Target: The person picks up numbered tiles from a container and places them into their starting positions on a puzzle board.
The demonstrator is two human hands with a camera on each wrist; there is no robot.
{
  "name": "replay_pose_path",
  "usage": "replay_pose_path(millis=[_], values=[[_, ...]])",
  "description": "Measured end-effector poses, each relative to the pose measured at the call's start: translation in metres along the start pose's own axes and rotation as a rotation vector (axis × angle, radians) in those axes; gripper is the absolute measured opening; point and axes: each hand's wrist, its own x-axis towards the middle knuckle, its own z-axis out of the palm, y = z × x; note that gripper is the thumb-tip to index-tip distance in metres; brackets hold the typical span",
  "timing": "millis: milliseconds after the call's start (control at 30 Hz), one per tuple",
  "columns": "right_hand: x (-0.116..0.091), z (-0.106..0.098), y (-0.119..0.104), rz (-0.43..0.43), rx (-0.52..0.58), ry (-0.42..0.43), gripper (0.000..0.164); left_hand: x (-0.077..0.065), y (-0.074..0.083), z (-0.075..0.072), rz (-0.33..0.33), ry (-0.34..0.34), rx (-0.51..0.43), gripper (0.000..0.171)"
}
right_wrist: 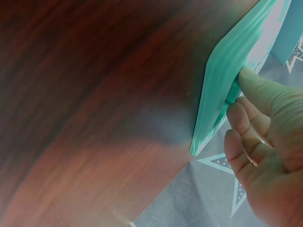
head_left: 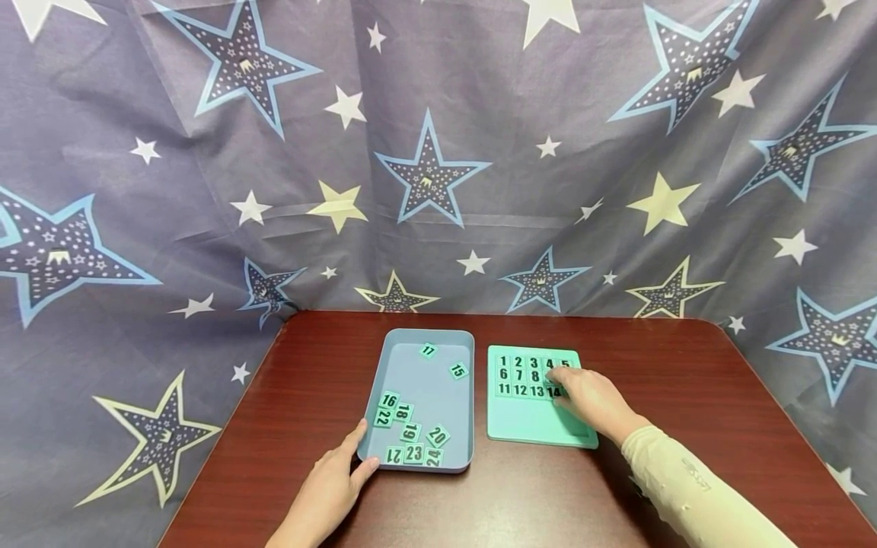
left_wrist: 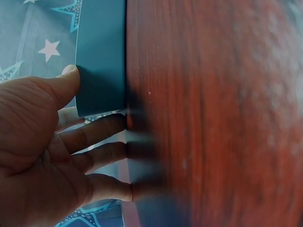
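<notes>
My left hand (head_left: 333,481) rests at the near left corner of a blue-grey tray (head_left: 428,380), thumb against the near wall and fingers along the left side. The left wrist view shows that hand's fingers (left_wrist: 102,187) fairly straight and spread. Loose green number tiles lie in the tray, among them tile 17 (head_left: 428,350), tile 15 (head_left: 458,371) and tile 23 (head_left: 414,454). Over a green number board (head_left: 534,426) at the right, my right hand (head_left: 594,397) pinches tile 14 (head_left: 553,392) between thumb and fingers, beside tile 13 (head_left: 537,391). Tiles at the end of the rows are partly hidden by it.
Tray and board stand side by side on a dark red wooden table (head_left: 671,365), a narrow gap between them. A grey curtain (head_left: 466,91) with a star pattern hangs behind the table and along its sides.
</notes>
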Motion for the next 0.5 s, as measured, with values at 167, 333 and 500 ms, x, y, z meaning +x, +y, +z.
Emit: replay_pose_path(millis=[167,333,500], values=[[0.0006,0.0009,-0.0001,-0.006,-0.006,0.004,0.04,-0.0005,0.0004,-0.0005,0.0,0.0,-0.005,0.068],[0.0,0.0005,-0.0001,0.001,0.013,0.005,0.04,0.0002,-0.0007,-0.0002,-0.001,-0.004,-0.01,0.068],[-0.0006,-0.0004,-0.0033,0.019,0.046,0.01,0.041,0.0012,-0.0021,0.0001,-0.005,-0.01,-0.019,0.069]])
